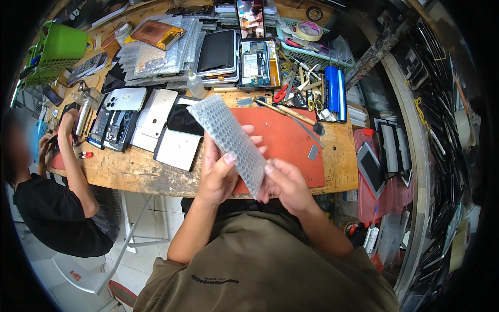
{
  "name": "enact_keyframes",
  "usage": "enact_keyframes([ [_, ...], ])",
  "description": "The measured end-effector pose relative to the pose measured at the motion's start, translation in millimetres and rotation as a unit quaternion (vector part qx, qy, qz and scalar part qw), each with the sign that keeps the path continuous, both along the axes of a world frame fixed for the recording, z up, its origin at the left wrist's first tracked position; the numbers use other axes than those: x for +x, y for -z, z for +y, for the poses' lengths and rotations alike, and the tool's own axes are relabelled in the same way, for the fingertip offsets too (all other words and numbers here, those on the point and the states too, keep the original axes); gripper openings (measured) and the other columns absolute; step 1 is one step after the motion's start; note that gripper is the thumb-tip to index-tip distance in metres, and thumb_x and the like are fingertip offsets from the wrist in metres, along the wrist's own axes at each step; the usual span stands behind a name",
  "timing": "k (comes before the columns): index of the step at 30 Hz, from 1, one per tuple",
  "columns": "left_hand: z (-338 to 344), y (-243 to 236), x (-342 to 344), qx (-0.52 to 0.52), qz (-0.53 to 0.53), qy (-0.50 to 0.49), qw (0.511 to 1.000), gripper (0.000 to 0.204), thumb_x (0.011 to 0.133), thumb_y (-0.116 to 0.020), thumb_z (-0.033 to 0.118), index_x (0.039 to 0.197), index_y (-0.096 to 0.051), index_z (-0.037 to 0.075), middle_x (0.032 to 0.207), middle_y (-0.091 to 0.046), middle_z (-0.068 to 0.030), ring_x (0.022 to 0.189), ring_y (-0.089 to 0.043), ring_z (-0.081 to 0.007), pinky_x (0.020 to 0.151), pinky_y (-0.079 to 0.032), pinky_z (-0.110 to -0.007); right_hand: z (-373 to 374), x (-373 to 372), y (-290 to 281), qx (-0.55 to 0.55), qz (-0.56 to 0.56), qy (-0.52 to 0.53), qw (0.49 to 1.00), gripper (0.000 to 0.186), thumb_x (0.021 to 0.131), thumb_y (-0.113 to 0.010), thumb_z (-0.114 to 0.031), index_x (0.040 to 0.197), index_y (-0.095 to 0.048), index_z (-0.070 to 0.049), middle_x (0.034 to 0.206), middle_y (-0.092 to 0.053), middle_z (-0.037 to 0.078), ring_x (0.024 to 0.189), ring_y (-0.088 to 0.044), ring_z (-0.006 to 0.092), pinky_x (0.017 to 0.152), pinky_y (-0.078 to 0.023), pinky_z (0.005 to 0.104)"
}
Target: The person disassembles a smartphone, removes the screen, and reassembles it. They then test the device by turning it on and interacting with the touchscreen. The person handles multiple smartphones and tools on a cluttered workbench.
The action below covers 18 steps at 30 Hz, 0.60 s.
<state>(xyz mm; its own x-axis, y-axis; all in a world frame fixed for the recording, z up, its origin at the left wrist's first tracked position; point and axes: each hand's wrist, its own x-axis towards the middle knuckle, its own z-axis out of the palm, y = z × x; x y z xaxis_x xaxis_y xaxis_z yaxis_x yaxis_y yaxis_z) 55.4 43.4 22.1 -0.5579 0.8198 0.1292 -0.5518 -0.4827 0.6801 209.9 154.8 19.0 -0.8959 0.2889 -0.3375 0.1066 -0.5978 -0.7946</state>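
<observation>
A long, flat sleeve of clear bubble wrap (228,138) is held up at a tilt over the near edge of the bench, its upper end leaning left. My left hand (218,177) grips it from below and the side, thumb on the front, fingertips showing past its right edge. Its lower right corner is pinched between the thumb and fingers of my right hand (285,183). Whether anything lies inside the sleeve I cannot tell. Behind it spreads a red work mat (291,138) on the wooden bench (130,171).
Left of the mat lie phones, including a white one (158,112). A squeeze bottle (196,85), stacked bubble-wrapped panels (156,57) and a propped phone (250,21) stand behind. Pliers and brushes sit near a blue cylinder (335,93). A co-worker (62,208) works at left.
</observation>
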Motion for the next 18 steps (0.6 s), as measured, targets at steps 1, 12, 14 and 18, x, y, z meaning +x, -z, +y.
enact_keyframes([
  [1,0.3,-1.1,-3.2,-0.030,0.031,-0.017,0.999,0.105,0.091,-0.076,0.027,0.168,-0.006,0.010,0.146,-0.047,-0.0221,0.127,-0.059,-0.0292,0.109,-0.051,-0.048,-4.4,-2.4,-1.8,0.137,0.023,0.070,0.988,0.022,0.106,-0.058,-0.013,0.121,-0.058,0.003,0.096,-0.069,0.013,0.080,-0.068,0.0185,0.072,-0.055,0.0292],
  [12,6.6,16.5,15.1,-0.181,0.277,-0.153,0.931,0.081,0.089,-0.082,0.012,0.155,-0.041,-0.009,0.141,-0.058,-0.0202,0.128,-0.060,-0.0254,0.110,-0.047,-0.039,-14.1,-12.2,-24.8,0.382,-0.004,0.260,0.887,0.020,0.093,-0.068,0.006,0.113,-0.067,0.004,0.097,-0.066,0.011,0.078,-0.067,0.0144,0.067,-0.053,0.0276],
  [14,4.5,23.1,16.6,-0.205,0.274,-0.190,0.920,0.069,0.089,-0.080,0.009,0.149,-0.049,-0.010,0.135,-0.063,-0.0219,0.122,-0.064,-0.0272,0.107,-0.050,-0.040,-9.5,-8.5,-22.5,0.471,0.049,0.269,0.839,0.021,0.092,-0.069,0.006,0.112,-0.067,0.003,0.094,-0.066,0.009,0.076,-0.066,0.0121,0.065,-0.052,0.0262],
  [18,3.3,23.5,17.4,-0.241,0.357,-0.226,0.874,0.064,0.088,-0.079,0.009,0.144,-0.054,-0.009,0.131,-0.065,-0.0230,0.120,-0.066,-0.0300,0.105,-0.050,-0.041,-2.8,-0.9,-22.6,0.617,0.011,0.233,0.752,0.023,0.090,-0.074,0.003,0.112,-0.068,0.000,0.087,-0.064,0.005,0.069,-0.064,0.0116,0.059,-0.049,0.0282],
])
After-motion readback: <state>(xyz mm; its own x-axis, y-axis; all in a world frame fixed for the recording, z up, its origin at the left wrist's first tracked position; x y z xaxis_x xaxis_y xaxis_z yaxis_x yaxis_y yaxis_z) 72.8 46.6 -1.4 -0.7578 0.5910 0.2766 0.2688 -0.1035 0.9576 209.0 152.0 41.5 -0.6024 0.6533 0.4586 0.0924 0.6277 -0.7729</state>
